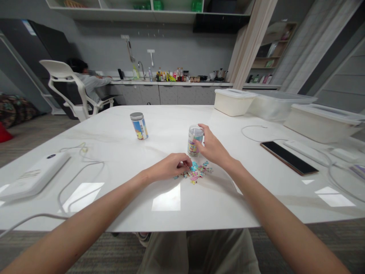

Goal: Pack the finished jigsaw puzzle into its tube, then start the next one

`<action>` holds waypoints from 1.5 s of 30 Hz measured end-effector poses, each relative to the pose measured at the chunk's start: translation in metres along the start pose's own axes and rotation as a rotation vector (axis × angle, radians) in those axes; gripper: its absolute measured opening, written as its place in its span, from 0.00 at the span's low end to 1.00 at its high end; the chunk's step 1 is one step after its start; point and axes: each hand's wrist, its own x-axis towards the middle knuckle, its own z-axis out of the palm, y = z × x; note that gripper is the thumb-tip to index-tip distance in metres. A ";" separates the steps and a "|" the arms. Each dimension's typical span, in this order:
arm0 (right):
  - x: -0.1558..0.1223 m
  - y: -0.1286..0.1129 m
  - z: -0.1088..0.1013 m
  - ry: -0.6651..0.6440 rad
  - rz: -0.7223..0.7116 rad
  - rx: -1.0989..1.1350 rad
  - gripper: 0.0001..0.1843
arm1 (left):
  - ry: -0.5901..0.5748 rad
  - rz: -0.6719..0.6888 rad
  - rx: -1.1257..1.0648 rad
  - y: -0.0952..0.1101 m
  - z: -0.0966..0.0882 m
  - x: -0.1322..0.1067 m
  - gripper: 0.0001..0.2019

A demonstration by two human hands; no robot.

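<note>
My right hand (213, 147) is wrapped around a clear jar (193, 146) with a colourful cartoon print, which stands upright on the white table (122, 160). Right in front of that jar lies a loose pile of small flat colourful pieces (196, 173), pink, blue and yellow, perhaps stickers. Over the pile's left side, my left hand (173, 166) has its fingers curled in toward the thumb at the pieces. Whatever sits between those fingertips is too small to make out. Farther back on the left stands a second printed jar (139, 126) with a grey lid.
Lidded plastic bins (234, 102) stand at the back right. A dark-screened phone or tablet (288, 156) and cables lie on the right. On the left are a white power device (35, 173) and more cable. Beyond the table, a person (92, 85) sits near a kitchen counter (171, 83).
</note>
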 end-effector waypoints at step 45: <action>0.000 -0.001 0.002 0.001 -0.024 0.032 0.28 | 0.052 0.269 0.552 0.002 0.019 0.003 0.09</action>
